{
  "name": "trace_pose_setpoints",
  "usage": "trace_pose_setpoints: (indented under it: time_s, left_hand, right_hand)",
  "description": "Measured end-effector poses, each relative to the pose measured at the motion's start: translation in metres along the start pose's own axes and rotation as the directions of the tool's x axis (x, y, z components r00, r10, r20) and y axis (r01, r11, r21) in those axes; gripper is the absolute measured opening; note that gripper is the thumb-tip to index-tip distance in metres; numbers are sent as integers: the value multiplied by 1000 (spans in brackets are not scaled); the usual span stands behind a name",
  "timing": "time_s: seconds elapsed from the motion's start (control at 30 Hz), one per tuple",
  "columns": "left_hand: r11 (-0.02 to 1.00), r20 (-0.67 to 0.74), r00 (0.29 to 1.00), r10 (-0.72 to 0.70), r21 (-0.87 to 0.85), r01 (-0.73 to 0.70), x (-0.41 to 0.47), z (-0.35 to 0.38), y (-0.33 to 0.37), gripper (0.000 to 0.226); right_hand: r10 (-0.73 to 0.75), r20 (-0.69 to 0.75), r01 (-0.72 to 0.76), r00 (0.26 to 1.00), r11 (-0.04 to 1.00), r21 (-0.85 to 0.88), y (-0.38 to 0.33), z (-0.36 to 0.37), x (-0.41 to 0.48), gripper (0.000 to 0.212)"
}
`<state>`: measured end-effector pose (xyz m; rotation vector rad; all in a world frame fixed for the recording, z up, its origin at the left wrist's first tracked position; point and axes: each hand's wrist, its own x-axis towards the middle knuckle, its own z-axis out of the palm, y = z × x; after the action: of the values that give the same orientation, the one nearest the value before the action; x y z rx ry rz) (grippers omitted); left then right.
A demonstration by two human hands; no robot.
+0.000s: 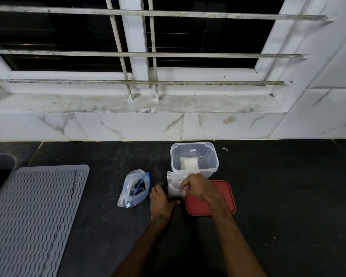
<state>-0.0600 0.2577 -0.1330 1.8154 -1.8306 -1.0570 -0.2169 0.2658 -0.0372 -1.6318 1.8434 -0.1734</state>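
Two hands work at a stack of small clear bags [173, 186] that lies on the dark bench [278, 196], just in front of a clear tub [213, 159] and touching the left edge of a red lid [224, 193]. The left hand [161, 198] holds the stack at its left edge, fingers curled and thumb lying along its near edge; something dark sits between the fingers and the bags, too dim to make out. The right hand [197, 188] reaches across from the right and pinches the mouth of the top bag between thumb and fingertips; the hand covers the right part of the stack, so the number of bags cannot be told. The right wrist and forearm hide the near left part of the lid. Inside the open tub lies one white packet [189, 164]. Left of the hands, apart from them, a crumpled zip bag [135, 189] with a blue strip holds dark contents that cannot be identified. A grey ribbed mat [34, 212] at the far left is cut off by the picture's edge. Behind the bench, a barred window [208, 41] shows only black.
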Motion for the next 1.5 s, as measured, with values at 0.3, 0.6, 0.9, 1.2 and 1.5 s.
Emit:
trace_pose_setpoints:
  time_s: [0.3, 0.6, 0.9, 1.2, 1.5]
  left_hand:
    - [992, 45, 997, -59, -108, 64, -2, 2, 14, 64]
    - [967, 56, 997, -52, -247, 64, -21, -5, 21, 73]
    - [948, 76, 997, 2, -316, 22, -28, -5, 31, 79]
    - [971, 11, 1000, -3, -238, 5, -27, -11, 33, 35]
    - [996, 77, 996, -34, -78, 40, -29, -9, 24, 55]
  right_hand:
    - [17, 19, -16, 1000, 999, -27, -1, 1, -2, 23]
    - [179, -244, -216, 953, 967, -134, -18, 20, 1, 23]
    - [256, -182, -306, 949, 885, -352, -27, 20, 1, 41]
    - [231, -180, -254, 956, 960, -115, -30, 16, 2, 38]
    - [172, -263, -134, 949, 979, 156, 0, -12, 2, 13]
